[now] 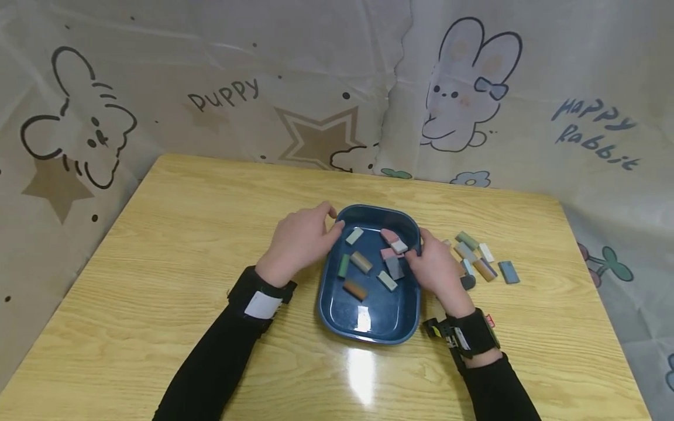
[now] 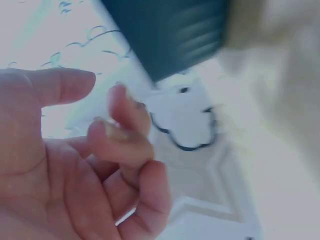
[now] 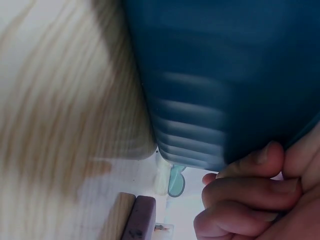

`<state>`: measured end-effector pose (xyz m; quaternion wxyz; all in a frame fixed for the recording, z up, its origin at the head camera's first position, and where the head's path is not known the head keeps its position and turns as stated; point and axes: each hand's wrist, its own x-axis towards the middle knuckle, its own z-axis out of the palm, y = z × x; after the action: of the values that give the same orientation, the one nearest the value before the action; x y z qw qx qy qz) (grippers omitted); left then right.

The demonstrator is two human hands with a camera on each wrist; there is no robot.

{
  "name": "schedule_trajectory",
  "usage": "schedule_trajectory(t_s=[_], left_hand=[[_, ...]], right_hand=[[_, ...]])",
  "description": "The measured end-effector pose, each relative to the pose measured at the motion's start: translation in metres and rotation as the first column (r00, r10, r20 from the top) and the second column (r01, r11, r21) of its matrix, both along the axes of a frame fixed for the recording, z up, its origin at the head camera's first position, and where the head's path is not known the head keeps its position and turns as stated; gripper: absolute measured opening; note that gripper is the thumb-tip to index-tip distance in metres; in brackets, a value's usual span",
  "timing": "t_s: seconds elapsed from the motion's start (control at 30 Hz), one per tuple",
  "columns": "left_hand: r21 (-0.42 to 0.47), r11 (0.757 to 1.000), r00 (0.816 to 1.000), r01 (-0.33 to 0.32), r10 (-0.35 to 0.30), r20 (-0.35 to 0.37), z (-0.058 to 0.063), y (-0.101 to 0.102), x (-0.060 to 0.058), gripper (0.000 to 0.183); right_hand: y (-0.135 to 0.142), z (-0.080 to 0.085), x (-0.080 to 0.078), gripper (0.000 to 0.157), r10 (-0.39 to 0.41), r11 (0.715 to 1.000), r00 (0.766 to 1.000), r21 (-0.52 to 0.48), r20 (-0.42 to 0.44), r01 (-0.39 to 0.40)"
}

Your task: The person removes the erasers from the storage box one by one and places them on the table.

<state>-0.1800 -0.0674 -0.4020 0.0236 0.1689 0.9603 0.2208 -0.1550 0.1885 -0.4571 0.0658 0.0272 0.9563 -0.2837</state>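
A dark blue, rounded rectangular tray [image 1: 387, 313] stands on the table, with several small coloured blocks scattered inside it. Among them are a brown block [image 1: 355, 290], a green one [image 1: 343, 266] and a grey one [image 1: 394, 268]. My right hand [image 1: 438, 266] grips the tray's right rim, thumb over the edge and curled fingers [image 3: 245, 192] against the outside wall. At the upper left corner is my left hand [image 1: 301, 237], its thumb by the rim. In the left wrist view its loosely bent fingers [image 2: 130, 145] hold nothing and stand apart from the tray.
Right of the tray, behind my right hand, lies a loose group of blocks, including a green one [image 1: 467, 240], a white one [image 1: 486, 252] and a blue-grey one [image 1: 509, 272]. A printed cloth [image 1: 210, 35] hangs behind the wooden table [image 1: 184, 263].
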Motion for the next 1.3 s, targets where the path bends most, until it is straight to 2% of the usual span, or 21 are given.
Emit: schedule_trajectory(t_s=[0.07,0.17,0.23,0.3,0.43,0.5,0.57,0.63,0.77,0.87,0.97,1.13,1.2,1.3], left_hand=[[-0.02,0.997,0.997,0.081,-0.082,-0.016,0.011,0.013,-0.005,0.032],[-0.079,0.97,0.973,0.231,-0.231,0.01,0.021,0.037,-0.015,0.03],[-0.107,0.939,0.945,0.326,-0.32,0.07,0.022,0.054,-0.022,0.03],[-0.126,0.903,0.909,0.41,-0.393,0.138,0.019,0.071,-0.029,0.03],[-0.142,0.836,0.828,0.53,-0.476,0.296,0.007,0.097,-0.042,0.029],[-0.165,0.802,0.797,0.575,-0.503,0.335,0.001,0.106,-0.046,0.025],[-0.193,0.771,0.781,0.606,-0.531,0.329,-0.006,0.111,-0.048,0.019],[-0.231,0.745,0.774,0.625,-0.556,0.303,-0.011,0.113,-0.049,0.015],[-0.318,0.693,0.762,0.647,-0.607,0.227,-0.018,0.114,-0.047,0.021],[-0.364,0.669,0.752,0.648,-0.638,0.167,-0.02,0.115,-0.046,0.029],[-0.387,0.67,0.753,0.633,-0.649,0.108,-0.02,0.117,-0.047,0.031],[-0.403,0.678,0.763,0.614,-0.642,0.083,-0.016,0.117,-0.049,0.025],[-0.418,0.68,0.767,0.603,-0.637,0.07,-0.011,0.117,-0.048,0.023],[-0.414,0.699,0.779,0.584,-0.625,0.044,0.0,0.112,-0.048,0.017]], right_hand=[[0.0,0.001,0.0,0.054,0.001,1.0,1.0,0.0,-0.001,-0.001],[0.0,0.0,0.001,0.055,0.003,1.0,1.0,0.002,0.001,-0.003],[0.001,0.0,0.001,0.055,0.004,1.0,1.0,0.002,0.003,-0.005],[0.002,-0.001,0.001,0.055,0.005,1.0,1.0,-0.007,0.005,-0.005],[0.003,-0.003,0.001,0.055,0.006,1.0,1.0,-0.029,0.017,-0.006],[0.004,-0.003,0.001,0.055,0.003,0.999,1.0,-0.033,0.021,-0.002],[0.004,-0.004,0.002,0.056,-0.002,1.0,1.0,-0.029,0.029,0.003],[0.003,-0.004,0.003,0.055,0.0,1.0,0.999,-0.029,0.039,0.001],[0.001,-0.004,0.004,0.055,0.008,1.0,0.998,-0.015,0.056,-0.008],[-0.001,-0.003,0.003,0.055,0.009,1.0,0.999,0.007,0.043,-0.01],[-0.001,-0.001,0.001,0.054,0.008,1.0,1.0,0.022,0.022,-0.008],[-0.001,0.001,0.002,0.051,0.002,1.0,1.0,0.026,0.004,-0.002],[-0.001,0.002,0.002,0.05,-0.003,1.0,1.0,0.03,0.004,0.003],[-0.001,0.002,0.002,0.05,-0.015,0.999,1.0,0.044,0.006,0.014]])
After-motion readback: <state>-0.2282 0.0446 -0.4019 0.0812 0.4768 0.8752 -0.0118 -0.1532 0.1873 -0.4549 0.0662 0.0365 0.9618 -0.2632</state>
